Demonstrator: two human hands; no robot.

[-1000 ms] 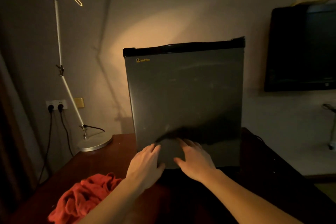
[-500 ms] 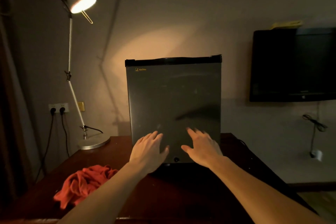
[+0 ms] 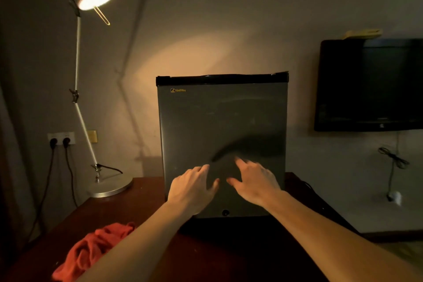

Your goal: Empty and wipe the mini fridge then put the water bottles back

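Note:
A grey mini fridge (image 3: 222, 121) with a black top band stands on a dark wooden table (image 3: 142, 213), its door closed. My left hand (image 3: 192, 186) and my right hand (image 3: 254, 181) reach side by side in front of the lower part of the door, fingers spread and fairly straight, holding nothing. Whether the fingertips touch the door I cannot tell. A crumpled red cloth (image 3: 91, 252) lies on the table at the lower left. No water bottles are visible.
A white desk lamp (image 3: 91, 0), lit, stands on a round metal base (image 3: 112, 186) left of the fridge. Two plugs sit in a wall socket (image 3: 60, 139). A dark television (image 3: 370, 84) hangs on the wall at the right, a cable (image 3: 392, 160) below it.
My view has pulled back and risen, so the fridge looks smaller and lower. Both hands lifted a little higher on the door and stay spread.

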